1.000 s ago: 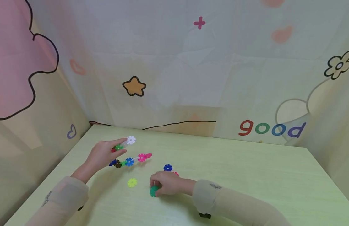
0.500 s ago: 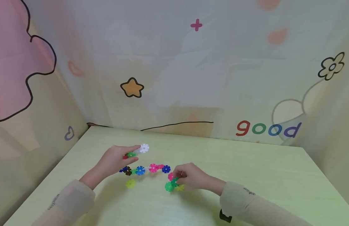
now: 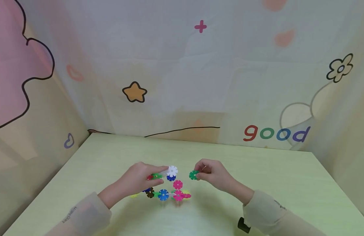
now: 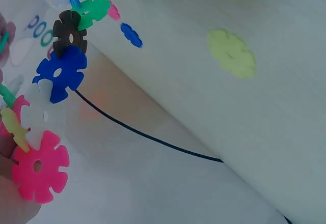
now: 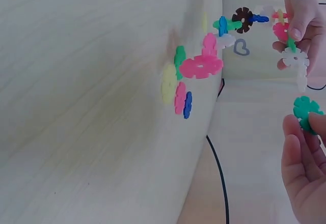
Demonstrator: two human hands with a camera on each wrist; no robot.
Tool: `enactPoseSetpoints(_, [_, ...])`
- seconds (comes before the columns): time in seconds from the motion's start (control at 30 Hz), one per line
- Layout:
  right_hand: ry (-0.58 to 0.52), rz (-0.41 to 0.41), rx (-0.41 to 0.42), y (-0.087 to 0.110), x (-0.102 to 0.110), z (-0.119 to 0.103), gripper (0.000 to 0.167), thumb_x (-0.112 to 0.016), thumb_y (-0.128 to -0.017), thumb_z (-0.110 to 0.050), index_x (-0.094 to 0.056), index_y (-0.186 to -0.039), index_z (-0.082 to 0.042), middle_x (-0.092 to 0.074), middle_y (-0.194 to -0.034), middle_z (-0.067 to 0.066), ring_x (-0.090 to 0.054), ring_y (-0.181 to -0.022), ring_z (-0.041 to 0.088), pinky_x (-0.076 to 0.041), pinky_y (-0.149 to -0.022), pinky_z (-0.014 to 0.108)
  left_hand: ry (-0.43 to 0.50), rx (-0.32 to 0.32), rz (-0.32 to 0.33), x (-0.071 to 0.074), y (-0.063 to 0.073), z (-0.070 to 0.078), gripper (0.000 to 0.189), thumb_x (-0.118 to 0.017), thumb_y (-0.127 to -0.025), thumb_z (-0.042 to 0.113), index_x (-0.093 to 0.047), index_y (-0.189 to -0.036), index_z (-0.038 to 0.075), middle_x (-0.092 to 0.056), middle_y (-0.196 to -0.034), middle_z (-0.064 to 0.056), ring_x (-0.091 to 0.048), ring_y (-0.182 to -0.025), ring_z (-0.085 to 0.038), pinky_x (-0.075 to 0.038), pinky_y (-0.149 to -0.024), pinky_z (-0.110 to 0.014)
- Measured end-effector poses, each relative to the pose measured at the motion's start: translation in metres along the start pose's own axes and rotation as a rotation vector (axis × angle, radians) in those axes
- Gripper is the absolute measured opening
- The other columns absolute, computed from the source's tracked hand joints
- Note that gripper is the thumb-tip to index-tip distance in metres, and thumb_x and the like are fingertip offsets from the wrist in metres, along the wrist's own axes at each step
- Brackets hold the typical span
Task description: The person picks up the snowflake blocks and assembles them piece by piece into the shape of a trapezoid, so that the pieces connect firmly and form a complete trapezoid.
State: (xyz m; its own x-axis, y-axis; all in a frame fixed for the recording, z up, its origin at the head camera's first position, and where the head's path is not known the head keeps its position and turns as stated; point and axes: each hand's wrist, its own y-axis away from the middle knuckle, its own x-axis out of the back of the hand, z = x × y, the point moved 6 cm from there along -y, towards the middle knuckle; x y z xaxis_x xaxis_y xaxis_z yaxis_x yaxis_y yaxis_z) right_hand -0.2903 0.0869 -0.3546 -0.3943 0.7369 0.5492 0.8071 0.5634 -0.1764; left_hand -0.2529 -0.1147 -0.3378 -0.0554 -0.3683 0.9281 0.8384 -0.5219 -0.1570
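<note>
My left hand [image 3: 137, 180] grips one end of a linked chain of flower-shaped interlocking discs, raised off the table. A white disc [image 3: 172, 171] sticks out past its fingertips. The rest of the chain hangs below, with a brown disc [image 4: 70, 33], a light-blue disc [image 3: 163, 195] and a pink disc [image 3: 178, 195]. Level with the white disc and a short gap to its right, my right hand [image 3: 215, 173] pinches a single green disc [image 3: 193, 175] between thumb and fingers. In the right wrist view, this green disc [image 5: 307, 113] is apart from the chain.
Loose discs lie on the pale table [image 3: 258, 183] beneath the chain: dark blue [image 5: 188, 105], pink [image 5: 180, 98], yellow [image 5: 168, 84] and green [image 5: 180, 62]. Another yellow disc [image 4: 232, 53] lies farther left. A printed cloth [image 3: 182, 82] stands behind the table.
My right hand has picked the green disc up off the table and raised it to the right. My left hand has carried the chain rightward and a little nearer, so the hands are closer together.
</note>
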Motion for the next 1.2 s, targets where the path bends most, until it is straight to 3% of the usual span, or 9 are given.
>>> enactPoseSetpoints(0.1, [-0.012,0.025,0.01,0.002,0.0,-0.002,0.009,-0.063,-0.08,-0.005,-0.058,-0.088,-0.003,-0.064,-0.086,0.013,-0.062,-0.07,0.011,-0.051,-0.069,0.021,0.014,-0.043,-0.015,-0.002,0.0,0.009,0.045,-0.065,-0.079,0.032,-0.055,-0.121,0.022,-0.067,-0.074,0.005,-0.042,-0.046,0.001,-0.035,-0.047,-0.015])
enactPoseSetpoints(0.17, [-0.017,0.039,0.016,0.003,-0.001,-0.004,0.009,-0.063,-0.079,-0.005,-0.058,-0.087,-0.002,-0.064,-0.085,0.013,-0.062,-0.07,0.012,-0.051,-0.068,0.021,0.028,-0.069,-0.022,-0.004,0.001,0.014,0.045,-0.064,-0.079,0.033,-0.056,-0.121,0.021,-0.069,-0.091,0.001,-0.047,-0.052,0.003,-0.038,-0.05,-0.014])
enactPoseSetpoints(0.23, [-0.027,0.047,0.016,0.003,-0.002,-0.005,0.01,-0.063,-0.08,-0.005,-0.058,-0.088,-0.002,-0.064,-0.086,0.013,-0.062,-0.07,0.012,-0.051,-0.068,0.021,0.032,-0.097,-0.025,-0.005,0.001,0.018,0.044,-0.064,-0.079,0.033,-0.056,-0.12,0.021,-0.068,-0.097,-0.001,-0.05,-0.055,0.005,-0.041,-0.055,-0.013])
enactPoseSetpoints(0.3, [-0.037,0.048,0.014,0.005,-0.003,-0.006,0.01,-0.063,-0.08,-0.005,-0.058,-0.088,-0.002,-0.063,-0.086,0.013,-0.063,-0.07,0.011,-0.051,-0.068,0.021,0.036,-0.12,-0.027,-0.007,0.002,0.021,0.044,-0.064,-0.079,0.033,-0.056,-0.12,0.02,-0.068,-0.096,0.0,-0.047,-0.052,0.004,-0.042,-0.057,-0.013])
enactPoseSetpoints(0.5, [-0.044,0.032,0.02,0.009,-0.008,-0.01,0.009,-0.062,-0.08,-0.004,-0.058,-0.089,-0.002,-0.063,-0.086,0.013,-0.062,-0.07,0.012,-0.051,-0.067,0.02,0.049,-0.132,-0.057,-0.013,0.002,0.024,0.043,-0.063,-0.079,0.032,-0.056,-0.12,0.02,-0.065,-0.071,0.006,-0.03,-0.042,0.0,-0.038,-0.053,-0.014])
enactPoseSetpoints(0.67, [-0.04,0.014,0.035,0.011,-0.011,-0.012,0.008,-0.061,-0.08,-0.003,-0.06,-0.088,-0.002,-0.063,-0.084,0.013,-0.06,-0.07,0.014,-0.05,-0.066,0.019,0.055,-0.133,-0.083,-0.015,0.001,0.026,0.043,-0.063,-0.08,0.033,-0.056,-0.121,0.02,-0.057,-0.06,0.01,-0.03,-0.043,0.0,-0.037,-0.053,-0.014])
enactPoseSetpoints(0.93, [0.017,0.0,0.114,0.016,-0.015,-0.019,0.008,-0.061,-0.079,-0.001,-0.062,-0.087,-0.004,-0.062,-0.084,0.009,-0.056,-0.071,0.008,-0.05,-0.065,0.02,0.05,-0.167,-0.101,-0.018,0.001,0.03,0.042,-0.063,-0.081,0.03,-0.056,-0.12,0.018,-0.035,-0.047,0.009,-0.025,-0.043,-0.001,-0.025,-0.045,-0.013])
enactPoseSetpoints(1.07, [0.076,0.021,0.153,0.018,-0.015,-0.024,0.009,-0.062,-0.078,0.002,-0.063,-0.084,-0.005,-0.061,-0.081,0.006,-0.054,-0.069,0.006,-0.05,-0.063,0.02,0.073,-0.201,-0.101,-0.02,0.002,0.033,0.041,-0.062,-0.082,0.026,-0.056,-0.121,0.015,-0.047,-0.051,0.011,-0.03,-0.042,0.002,-0.029,-0.045,-0.011])
enactPoseSetpoints(1.2, [0.129,0.062,0.222,0.022,-0.015,-0.03,0.011,-0.064,-0.076,0.004,-0.064,-0.081,-0.006,-0.06,-0.076,0.004,-0.054,-0.066,0.006,-0.05,-0.06,0.019,0.074,-0.268,-0.072,-0.02,0.004,0.037,0.04,-0.062,-0.082,0.023,-0.056,-0.12,0.012,-0.062,-0.064,0.007,-0.035,-0.044,0.005,-0.033,-0.046,-0.009])
